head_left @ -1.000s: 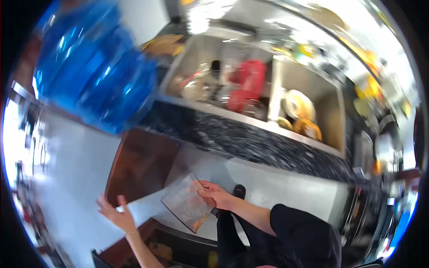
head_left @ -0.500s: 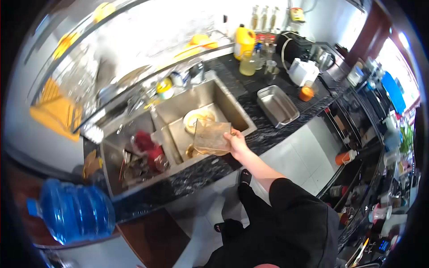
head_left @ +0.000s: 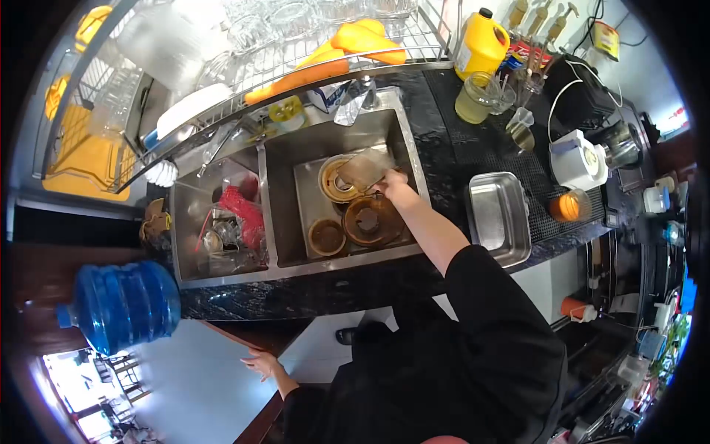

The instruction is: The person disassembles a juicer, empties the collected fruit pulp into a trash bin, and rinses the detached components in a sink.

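Note:
My right hand grips the edge of a brownish, see-through rectangular container, blurred and tilted over the right sink basin. Beneath it sits a round pale dish with brown residue. A wide brown round dish lies close under my right wrist, with a small brown bowl to its left. Down at the lower left, beside my body and below the counter, my left hand is empty with its fingers spread.
The left basin holds a red mesh cloth and several glass or metal pieces. A metal tray sits right of the sink. A dish rack runs behind it. A blue water jug stands left; a yellow bottle stands at the back.
My right hand has tipped the container and brought it over the dishes in the right basin. My left hand has come into view. The camera has turned, showing more of the rack.

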The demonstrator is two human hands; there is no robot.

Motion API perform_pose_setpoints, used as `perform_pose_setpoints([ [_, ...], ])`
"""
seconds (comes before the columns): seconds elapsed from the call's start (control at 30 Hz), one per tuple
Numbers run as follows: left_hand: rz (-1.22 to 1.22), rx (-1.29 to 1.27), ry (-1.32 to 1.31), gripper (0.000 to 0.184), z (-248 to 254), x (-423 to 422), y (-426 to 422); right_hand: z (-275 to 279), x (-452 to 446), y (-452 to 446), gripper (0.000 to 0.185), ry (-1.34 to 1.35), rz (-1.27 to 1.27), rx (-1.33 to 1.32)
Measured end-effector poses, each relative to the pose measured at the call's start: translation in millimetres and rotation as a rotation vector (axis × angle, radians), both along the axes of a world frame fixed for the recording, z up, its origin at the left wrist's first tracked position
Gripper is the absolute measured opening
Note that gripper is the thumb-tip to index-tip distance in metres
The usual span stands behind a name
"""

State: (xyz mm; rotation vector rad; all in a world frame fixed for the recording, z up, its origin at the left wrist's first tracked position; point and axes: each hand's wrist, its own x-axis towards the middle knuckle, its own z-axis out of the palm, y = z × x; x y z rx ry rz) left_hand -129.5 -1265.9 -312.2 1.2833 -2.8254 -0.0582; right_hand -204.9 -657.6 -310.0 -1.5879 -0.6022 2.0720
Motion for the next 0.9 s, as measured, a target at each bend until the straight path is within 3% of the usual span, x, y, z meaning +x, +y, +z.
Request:
perform_pose_setpoints([
  [0.07, -0.018, -0.016, 0.040, 0.065, 0, -7, 7, -13, 3, 7, 0.036, -0.056, 0.039, -0.011],
  [0.13, -0.067, -0.007, 0.084, 0.066, -8, -25, 27, -47, -2, 15, 0.036, -0.012, 0.070, 0.198],
  [0.2, -0.125, -0.029, 0.038, 0.064, -2, -36, 40, -56, 4, 31, 0.034, -0.069, 0.121, 0.236],
  [0.3, -0.170, -0.129, -0.109, 0.058, 19, -12, 28, -73, 10, 21, 0.032, -0.218, 0.412, 0.316],
  [0.37, -0.165, -0.169, -0.153, 0.056, 25, 1, 12, -63, 31, 6, 0.043, -0.265, 0.654, 0.668],
  [0.4, -0.184, -0.202, -0.189, 0.053, 26, 4, 4, -65, 37, 5, 0.043, -0.260, 0.676, 0.672],
  [0.47, -0.224, -0.268, -0.261, 0.049, 29, 9, -13, -73, 44, 5, 0.040, -0.620, 1.201, 0.753],
  [0.53, -0.176, -0.294, -0.328, 0.046, 37, 15, -32, -71, 50, 5, 0.045, -0.553, 1.311, 0.623],
  [0.57, -0.158, -0.295, -0.337, 0.046, 38, 15, -44, -75, 50, 4, 0.039, -0.556, 1.298, 0.592],
  [0.63, -0.057, -0.207, -0.396, 0.051, 41, 16, -73, -77, 63, 7, 0.027, -0.166, 1.080, 0.295],
  [0.73, 0.022, -0.078, -0.436, 0.056, 32, 15, -113, -79, 65, 13, 0.019, -0.338, 1.156, 0.386],
  [0.8, 0.073, 0.000, -0.219, 0.066, 20, 15, -120, -81, 68, 20, 0.021, -0.269, 0.931, 0.214],
  [0.9, -0.024, -0.104, -0.098, 0.074, 8, 16, -88, -25, 58, 10, 0.023, -0.246, 0.950, 0.234],
])
